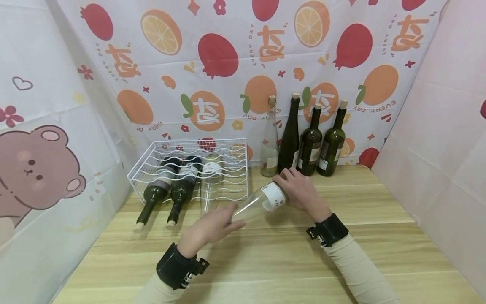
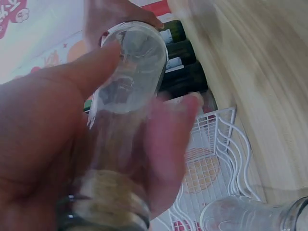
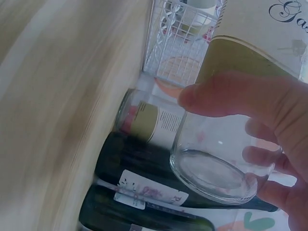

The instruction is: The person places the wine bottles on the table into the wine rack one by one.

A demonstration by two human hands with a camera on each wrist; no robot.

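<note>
A clear glass bottle with a white label is held slanted above the table, its base toward the upper right. My right hand grips it near the base, thumb across the label and fingers around the far side in the right wrist view. At the neck end, my left hand curls thumb and fingers around the glass; a cork shows inside the neck in the left wrist view. Just beyond the left hand, a white wire rack holds two dark bottles and another clear bottle lying down.
Against the patterned cloth at the back right stand a corked clear bottle and three dark green bottles. The wooden table runs beneath both arms. White cloth walls rise at either side.
</note>
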